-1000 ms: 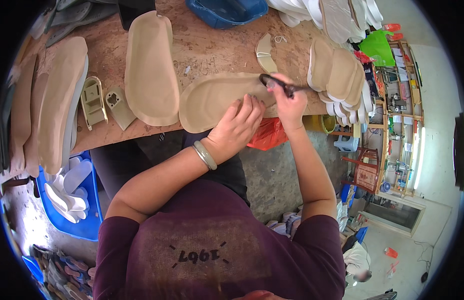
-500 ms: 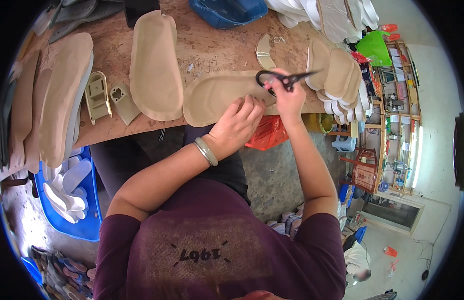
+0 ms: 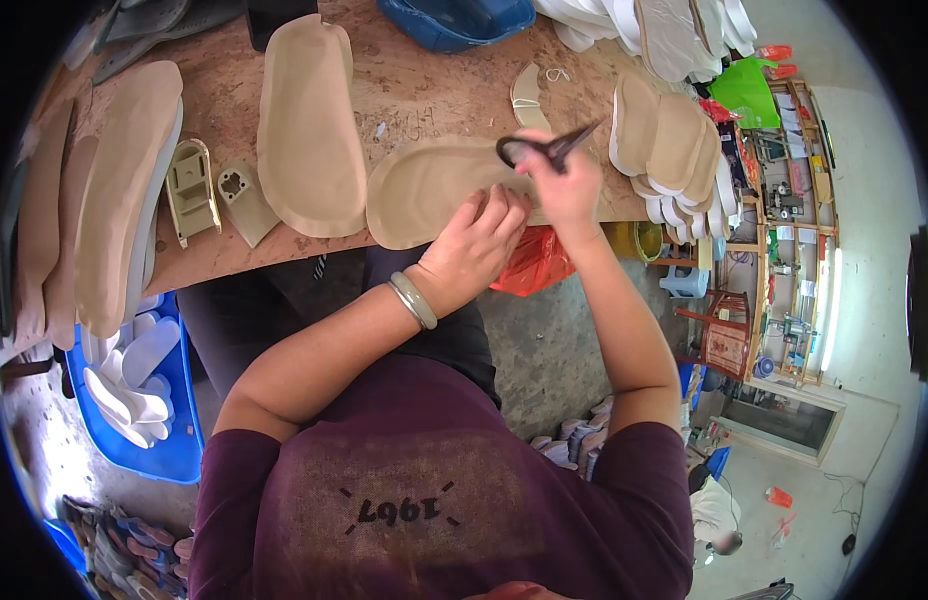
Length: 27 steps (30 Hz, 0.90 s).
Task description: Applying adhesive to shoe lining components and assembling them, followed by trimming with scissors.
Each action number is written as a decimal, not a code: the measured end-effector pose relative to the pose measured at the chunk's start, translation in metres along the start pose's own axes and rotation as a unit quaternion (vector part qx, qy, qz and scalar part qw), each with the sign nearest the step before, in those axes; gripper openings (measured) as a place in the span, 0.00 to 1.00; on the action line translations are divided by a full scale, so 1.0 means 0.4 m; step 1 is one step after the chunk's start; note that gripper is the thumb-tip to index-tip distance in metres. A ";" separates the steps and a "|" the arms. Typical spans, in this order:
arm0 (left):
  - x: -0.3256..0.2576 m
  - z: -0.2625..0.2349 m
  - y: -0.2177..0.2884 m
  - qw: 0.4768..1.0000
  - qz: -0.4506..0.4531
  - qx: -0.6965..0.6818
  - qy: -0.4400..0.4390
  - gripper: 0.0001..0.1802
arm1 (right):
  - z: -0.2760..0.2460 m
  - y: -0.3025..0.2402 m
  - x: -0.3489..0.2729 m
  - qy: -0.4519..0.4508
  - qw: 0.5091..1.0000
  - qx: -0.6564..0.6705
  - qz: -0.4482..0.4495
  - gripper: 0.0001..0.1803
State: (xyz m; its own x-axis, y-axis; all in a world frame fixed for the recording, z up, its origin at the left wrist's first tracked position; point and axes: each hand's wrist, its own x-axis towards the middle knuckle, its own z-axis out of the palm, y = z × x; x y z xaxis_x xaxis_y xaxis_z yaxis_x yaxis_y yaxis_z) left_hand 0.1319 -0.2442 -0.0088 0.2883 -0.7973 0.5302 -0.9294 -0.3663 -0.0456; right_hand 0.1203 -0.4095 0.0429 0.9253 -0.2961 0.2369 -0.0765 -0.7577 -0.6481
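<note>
A beige shoe insole (image 3: 414, 190) lies crosswise at the table's near edge. My left hand (image 3: 474, 235), fingers bent and close together, grips its near edge; the thumb is hidden. Over the insole's right end, my right hand (image 3: 569, 190) holds black-handled scissors (image 3: 554, 150), their blades pointing up and to the right, smeared by motion. Just beyond lies a curved beige strip (image 3: 526, 95) with a white string round it. Another beige insole (image 3: 309, 130) lies lengthwise to the left of the one under my hand.
Stacked insoles (image 3: 664, 130) stand at the table's right end. At left are more insoles (image 3: 129, 190) and two beige plastic parts (image 3: 194, 195). A blue basin (image 3: 454, 25) sits at the back. A red bag (image 3: 534, 265) hangs below the edge; a blue tub (image 3: 189, 430) holds white pieces.
My right hand has shifted slightly left with the scissors, whose blades now tilt more steeply upward. My left hand stays on the insole.
</note>
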 end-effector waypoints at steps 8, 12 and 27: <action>0.002 0.002 0.006 1.000 -0.005 0.015 -0.015 0.29 | -0.044 0.009 -0.001 0.162 0.956 0.237 0.062 0.11; 0.008 0.000 0.009 1.000 -0.001 0.002 -0.010 0.29 | 0.003 0.036 -0.029 0.074 0.995 0.054 -0.049 0.08; 0.016 -0.013 0.016 0.999 -0.030 -0.033 -0.030 0.28 | -0.163 0.130 0.077 0.090 0.948 -0.263 0.158 0.25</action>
